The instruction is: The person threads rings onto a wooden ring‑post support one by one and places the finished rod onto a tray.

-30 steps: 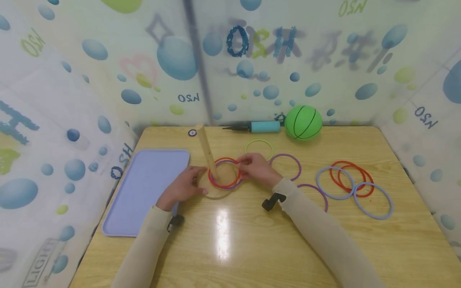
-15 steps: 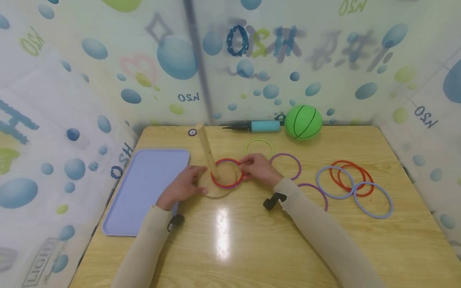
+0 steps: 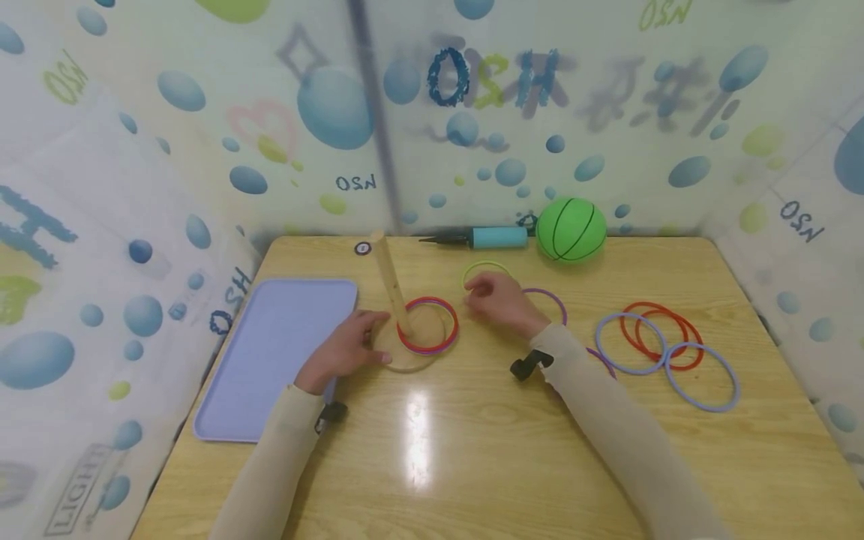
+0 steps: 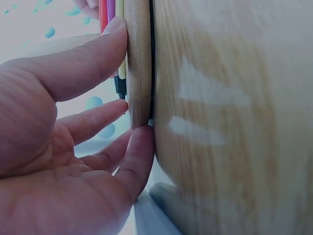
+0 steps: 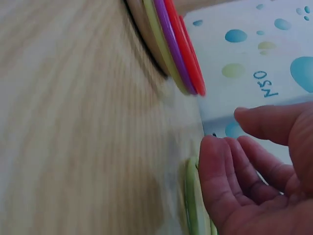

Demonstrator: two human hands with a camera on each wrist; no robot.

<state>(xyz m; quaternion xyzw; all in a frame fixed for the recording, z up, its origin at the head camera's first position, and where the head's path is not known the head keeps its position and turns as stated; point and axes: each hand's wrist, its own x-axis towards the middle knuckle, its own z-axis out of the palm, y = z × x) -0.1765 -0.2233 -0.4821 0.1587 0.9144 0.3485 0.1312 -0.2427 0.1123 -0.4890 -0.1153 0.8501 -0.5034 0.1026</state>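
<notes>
My left hand (image 3: pixel 346 345) holds the round base of a wooden peg stand (image 3: pixel 389 277), thumb and fingertips against its edge (image 4: pixel 139 73). Round the upright peg lie stacked rings: a red ring (image 3: pixel 457 330) on top, then a purple ring (image 5: pixel 172 44) and a pale yellow ring (image 5: pixel 159 39), their right side reaching past the base. To the right of this stack, my right hand (image 3: pixel 499 300) holds nothing, its fingers loosely bent and thumb apart. It partly covers a yellow-green ring (image 3: pixel 486 263) on the table, which shows beside the fingers in the right wrist view.
A lavender tray (image 3: pixel 277 360) lies left of the stand. Purple rings (image 3: pixel 550 294), red rings (image 3: pixel 695 330) and light blue rings (image 3: pixel 736 382) lie to the right. A blue hand pump (image 3: pixel 499 238) and a green ball (image 3: pixel 571 230) sit along the back wall.
The red and purple rings have shifted slightly right around the peg and lined up. My right hand has let go of them and moved right. My left hand stays at the base.
</notes>
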